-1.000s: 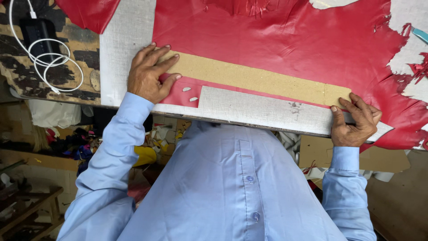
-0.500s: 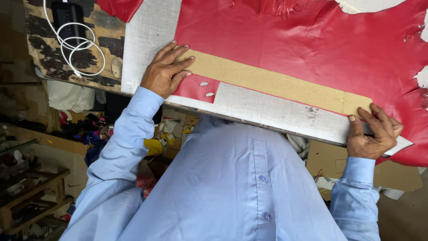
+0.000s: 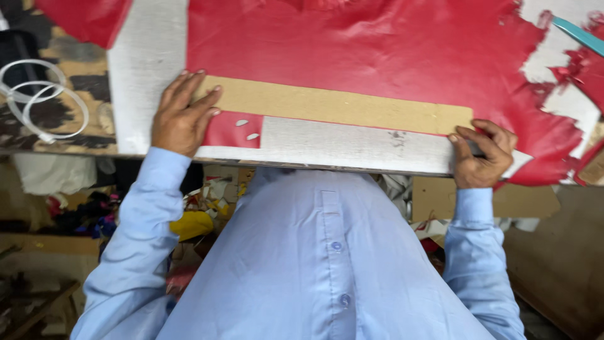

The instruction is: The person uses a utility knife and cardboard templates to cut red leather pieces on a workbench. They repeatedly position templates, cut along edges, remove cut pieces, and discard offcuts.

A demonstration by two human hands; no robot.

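Cardboard strip [image 3: 340,107]: long, narrow, tan, lying flat on the red leather sheet [image 3: 352,50], running left to right with a slight downward tilt toward the right. Left hand [image 3: 179,116] pressed flat on its left end, fingers spread. Right hand [image 3: 481,154] pinches its right end at the table edge. Leather: glossy red, wrinkled, spread flat, ragged torn edge on the right side, small cut holes near the left hand.

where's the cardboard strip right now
In the head view the cardboard strip lies across the red leather sheet near the table's front edge, left hand on one end, right hand at the other.
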